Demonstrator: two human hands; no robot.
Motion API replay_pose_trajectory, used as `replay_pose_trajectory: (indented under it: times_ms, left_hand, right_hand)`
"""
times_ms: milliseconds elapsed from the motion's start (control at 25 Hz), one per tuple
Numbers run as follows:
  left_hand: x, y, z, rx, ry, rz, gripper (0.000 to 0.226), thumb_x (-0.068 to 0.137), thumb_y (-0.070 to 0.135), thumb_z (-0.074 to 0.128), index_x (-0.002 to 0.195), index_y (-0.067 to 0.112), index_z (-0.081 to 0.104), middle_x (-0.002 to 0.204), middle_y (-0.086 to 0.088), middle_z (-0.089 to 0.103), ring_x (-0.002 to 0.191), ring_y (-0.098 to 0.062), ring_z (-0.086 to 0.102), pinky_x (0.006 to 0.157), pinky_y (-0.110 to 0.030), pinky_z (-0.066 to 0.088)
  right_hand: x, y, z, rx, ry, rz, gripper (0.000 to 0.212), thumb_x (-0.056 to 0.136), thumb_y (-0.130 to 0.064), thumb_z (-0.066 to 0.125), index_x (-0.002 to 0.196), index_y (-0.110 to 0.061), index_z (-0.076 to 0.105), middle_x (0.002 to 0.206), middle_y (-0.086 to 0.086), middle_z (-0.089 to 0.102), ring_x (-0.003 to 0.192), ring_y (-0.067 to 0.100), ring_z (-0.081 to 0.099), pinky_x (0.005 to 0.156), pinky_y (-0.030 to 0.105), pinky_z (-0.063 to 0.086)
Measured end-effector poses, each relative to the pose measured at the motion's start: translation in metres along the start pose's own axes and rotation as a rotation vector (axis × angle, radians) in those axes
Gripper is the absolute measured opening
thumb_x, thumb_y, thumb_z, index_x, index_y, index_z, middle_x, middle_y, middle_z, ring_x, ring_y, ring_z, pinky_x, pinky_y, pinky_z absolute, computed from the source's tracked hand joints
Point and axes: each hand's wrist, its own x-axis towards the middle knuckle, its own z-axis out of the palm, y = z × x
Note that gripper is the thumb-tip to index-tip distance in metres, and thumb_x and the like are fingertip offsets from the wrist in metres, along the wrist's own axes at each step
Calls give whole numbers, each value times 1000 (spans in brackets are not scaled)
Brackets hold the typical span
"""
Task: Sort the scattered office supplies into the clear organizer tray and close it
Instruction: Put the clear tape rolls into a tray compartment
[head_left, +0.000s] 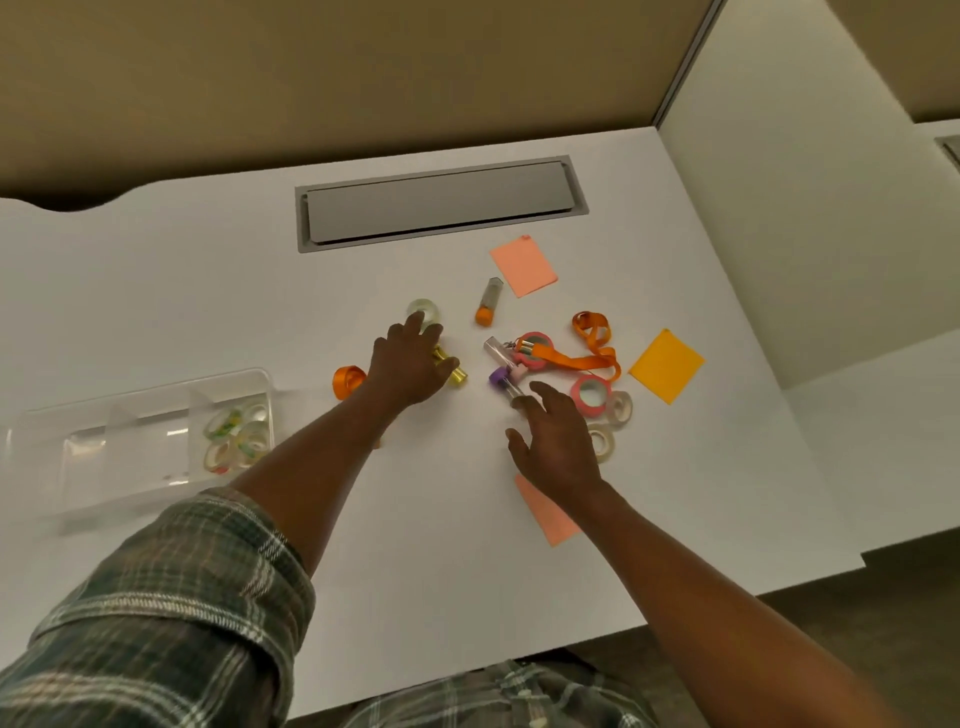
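Hands at centre of tabletop — my left hand covers gold rolls, grip I cannot tell; right hand spread wide by purple-capped tube. Clear organizer tray at left edge.

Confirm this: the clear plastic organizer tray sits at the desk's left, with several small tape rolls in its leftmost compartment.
Wrong compartment. In the head view the clear plastic organizer tray sits at the left of the white desk, with several small tape rolls in its rightmost compartment, not its leftmost.
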Motion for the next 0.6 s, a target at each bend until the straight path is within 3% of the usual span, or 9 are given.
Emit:
replay_pose_trajectory:
  times_ms: [160, 360, 480, 600]
  left_hand:
    - [14, 7, 6, 5, -77, -78, 64, 94, 60, 45, 143, 18, 45, 159, -11, 28, 133, -36, 41, 105, -47, 37]
    - [17, 17, 8, 28, -23, -78, 62, 95, 57, 47, 135, 11, 55, 151, -12, 40, 127, -34, 46, 101, -45, 41]
    - [16, 20, 7, 42, -3, -20, 56, 95, 54, 47, 128, 11, 60, 142, -12, 47, 118, -34, 51, 96, -44, 41]
    - [15, 20, 7, 17, -32, -34, 54, 96, 54, 47, 128, 14, 61, 141, -11, 47, 118, -34, 51, 96, -44, 40]
  right_hand:
    - [-4, 5, 0, 21, -212, -19, 66, 91, -40, 62, 149, -18, 40, 157, 10, 36, 142, 32, 36, 111, 46, 39]
    - [-7, -3, 0, 51, -261, -103, 64, 92, -39, 61, 148, -18, 41, 158, 7, 36, 141, 30, 38, 110, 45, 40]
    - [-8, 2, -11, 99, -70, -67, 53, 91, -35, 63, 140, -18, 52, 147, 9, 49, 132, 29, 47, 103, 45, 46]
    - [-3, 27, -27, 68, 184, 152, 50, 89, -30, 64, 136, -16, 54, 142, 12, 51, 129, 31, 47, 102, 42, 42]
